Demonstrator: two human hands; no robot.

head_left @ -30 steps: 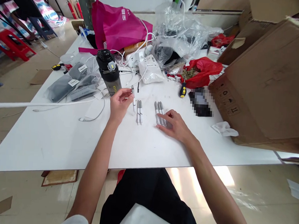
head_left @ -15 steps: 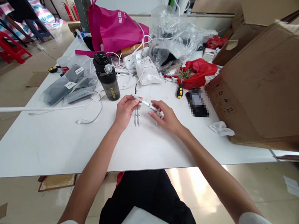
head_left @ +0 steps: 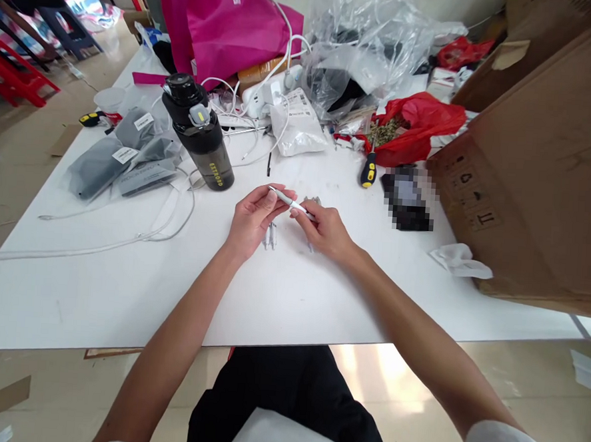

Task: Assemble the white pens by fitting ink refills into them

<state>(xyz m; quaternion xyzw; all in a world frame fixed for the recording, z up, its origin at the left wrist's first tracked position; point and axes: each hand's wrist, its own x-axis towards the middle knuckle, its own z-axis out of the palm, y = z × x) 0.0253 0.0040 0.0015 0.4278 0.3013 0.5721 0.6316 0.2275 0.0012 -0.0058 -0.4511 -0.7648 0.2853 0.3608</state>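
A white and grey pen (head_left: pixel 292 203) is held between both hands above the white table (head_left: pixel 291 294). My left hand (head_left: pixel 253 220) pinches its grey tip end between thumb and fingers. Closed round the other end is my right hand (head_left: pixel 326 229), thumb and fingertips on the barrel. Two or so white pens (head_left: pixel 270 236) lie on the table just below and between the hands, their upper parts hidden by the left fingers. More pens (head_left: pixel 313 201) lie partly covered under the right hand. A thin black rod (head_left: pixel 269 164) rests beyond the left hand.
A dark bottle (head_left: pixel 204 145) stands left of the hands, near grey wrapped packages (head_left: pixel 101 169) and white cables. Behind are a white parcel (head_left: pixel 298 128) and a magenta bag (head_left: pixel 232 30). To the right are a screwdriver (head_left: pixel 368 171), a blurred dark object (head_left: pixel 407 200) and a big cardboard box (head_left: pixel 538 176).
My right hand has closed its fingers more firmly on the pen's rear end. The pen stays between both hands, and the whole view has shifted closer to the table.
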